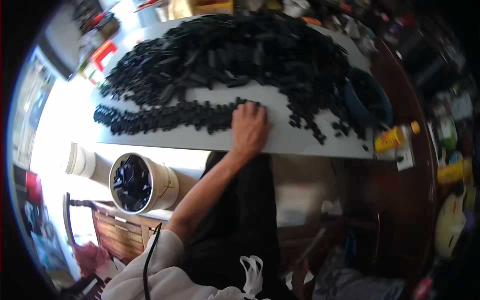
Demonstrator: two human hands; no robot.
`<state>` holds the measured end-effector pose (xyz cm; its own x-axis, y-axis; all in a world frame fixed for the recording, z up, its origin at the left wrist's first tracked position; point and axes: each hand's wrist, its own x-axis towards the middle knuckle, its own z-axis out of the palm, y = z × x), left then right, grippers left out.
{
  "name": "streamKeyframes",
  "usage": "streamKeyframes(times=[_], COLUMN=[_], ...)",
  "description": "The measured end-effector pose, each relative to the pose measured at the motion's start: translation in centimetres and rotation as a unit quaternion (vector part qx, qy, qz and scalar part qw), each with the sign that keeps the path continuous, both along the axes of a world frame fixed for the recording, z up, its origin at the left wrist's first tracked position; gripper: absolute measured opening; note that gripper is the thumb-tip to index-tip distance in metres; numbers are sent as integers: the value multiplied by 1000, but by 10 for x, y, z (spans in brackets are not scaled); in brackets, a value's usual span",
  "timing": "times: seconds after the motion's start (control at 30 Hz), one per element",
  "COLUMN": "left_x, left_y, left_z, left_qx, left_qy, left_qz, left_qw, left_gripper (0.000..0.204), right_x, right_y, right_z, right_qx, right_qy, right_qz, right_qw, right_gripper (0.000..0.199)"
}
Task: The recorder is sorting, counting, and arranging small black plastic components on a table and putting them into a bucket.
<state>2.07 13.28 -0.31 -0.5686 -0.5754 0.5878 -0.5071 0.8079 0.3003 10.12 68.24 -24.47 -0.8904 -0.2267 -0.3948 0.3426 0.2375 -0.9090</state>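
Observation:
My left hand (250,128) reaches over the table with its back up, fingers bent down over the right end of a long row of small black pieces (170,117). The fingers press together around pieces at that end; the fingertips are partly hidden. The pieces look like short, dark, slightly shiny blocks or tubes, set side by side in a band that runs left. Beyond the row lies a big heap of loose black pieces (215,55), its right side trailing toward the front edge. My right hand does not show.
A white bucket (167,186) holding shiny black pieces stands below the table's near edge, beside a white container (80,161). On the right are a blue basin (382,95) and a yellow-labelled bottle (390,139). A wooden chair (120,230) stands at lower left.

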Motion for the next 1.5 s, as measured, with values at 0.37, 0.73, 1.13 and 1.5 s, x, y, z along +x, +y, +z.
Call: streamKeyframes(times=[0.37, 0.73, 1.13, 1.5], left_x=[-14, -3, -1, -5], left_y=[11, 6, 22, 29], left_z=[-18, -15, -13, -27], left_qx=[-44, -33, 107, 136], left_qy=[29, 39, 67, 38], left_qz=[-81, -103, -147, -63], left_qw=[995, 993, 981, 988], left_gripper=[14, 20, 38, 26], right_x=[-118, -160, -197, -189], right_y=[-190, -301, -326, -346], right_z=[157, 231, 254, 273], right_qx=[-73, -34, 113, 293], right_qy=[-4, 94, 185, 379], right_qz=[154, 359, 353, 374], right_qw=[985, 928, 910, 794], right_gripper=[12, 17, 16, 18])
